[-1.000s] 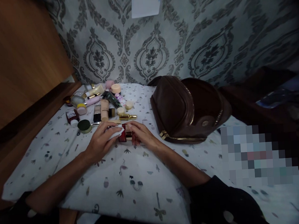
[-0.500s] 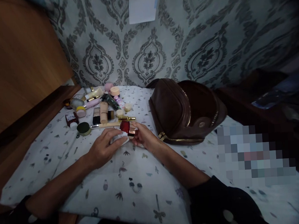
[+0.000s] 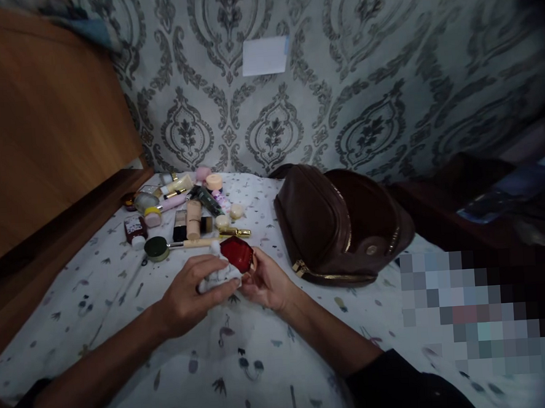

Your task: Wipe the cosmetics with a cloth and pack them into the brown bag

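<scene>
Left hand [image 3: 186, 295]'s pinching a bunched white cloth [image 3: 219, 276] right up against a red bottle [image 3: 237, 254], which the right hand [image 3: 270, 282] is gripping, all over the patterned tabletop [image 3: 208, 368]. Just past that there's a wooden-handled brush [image 3: 201, 243] and a gold tube [image 3: 235, 232], brown bag [image 3: 313, 226] off to the right, then patterned wall [image 3: 312, 103] behind everything.

A home, with patterned wallpaper [image 3: 319, 93]
</scene>
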A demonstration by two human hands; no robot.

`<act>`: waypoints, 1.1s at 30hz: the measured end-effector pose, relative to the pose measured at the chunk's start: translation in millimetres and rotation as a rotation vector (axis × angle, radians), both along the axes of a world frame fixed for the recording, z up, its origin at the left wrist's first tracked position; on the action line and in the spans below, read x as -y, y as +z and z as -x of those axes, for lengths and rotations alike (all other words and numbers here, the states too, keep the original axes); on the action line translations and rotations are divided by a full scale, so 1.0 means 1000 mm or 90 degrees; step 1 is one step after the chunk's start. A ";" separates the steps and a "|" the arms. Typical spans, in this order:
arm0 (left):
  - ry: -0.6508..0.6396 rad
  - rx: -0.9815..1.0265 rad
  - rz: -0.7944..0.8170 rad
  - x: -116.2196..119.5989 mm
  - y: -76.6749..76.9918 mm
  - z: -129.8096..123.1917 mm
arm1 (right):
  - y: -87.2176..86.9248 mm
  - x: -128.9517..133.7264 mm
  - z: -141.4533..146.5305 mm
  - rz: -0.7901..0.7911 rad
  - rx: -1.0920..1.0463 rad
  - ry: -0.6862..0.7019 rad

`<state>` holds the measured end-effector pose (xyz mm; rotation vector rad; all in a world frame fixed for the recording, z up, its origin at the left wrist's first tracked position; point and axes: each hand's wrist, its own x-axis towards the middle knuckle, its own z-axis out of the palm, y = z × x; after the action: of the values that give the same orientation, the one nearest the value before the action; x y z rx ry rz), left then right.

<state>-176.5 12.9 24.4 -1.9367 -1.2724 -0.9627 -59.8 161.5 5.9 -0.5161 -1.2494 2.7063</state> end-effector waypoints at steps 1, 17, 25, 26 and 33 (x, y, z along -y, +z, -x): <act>-0.005 -0.002 -0.003 0.000 0.000 0.000 | -0.001 0.000 -0.001 0.030 0.008 0.012; -0.012 0.206 0.118 0.004 -0.004 0.013 | 0.001 0.001 0.001 0.145 0.057 0.009; -0.090 0.135 0.148 0.006 -0.003 0.013 | 0.002 0.007 0.004 0.113 0.099 -0.013; -0.100 0.127 0.147 0.005 -0.003 0.014 | 0.002 0.008 0.004 0.102 0.103 -0.010; -0.112 0.140 0.137 -0.001 0.000 0.020 | 0.006 0.013 0.003 0.013 0.120 0.009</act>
<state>-196.2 13.8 24.2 -2.1857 -1.3933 -1.1970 -62.3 148.0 12.1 -0.7847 -1.2726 2.7385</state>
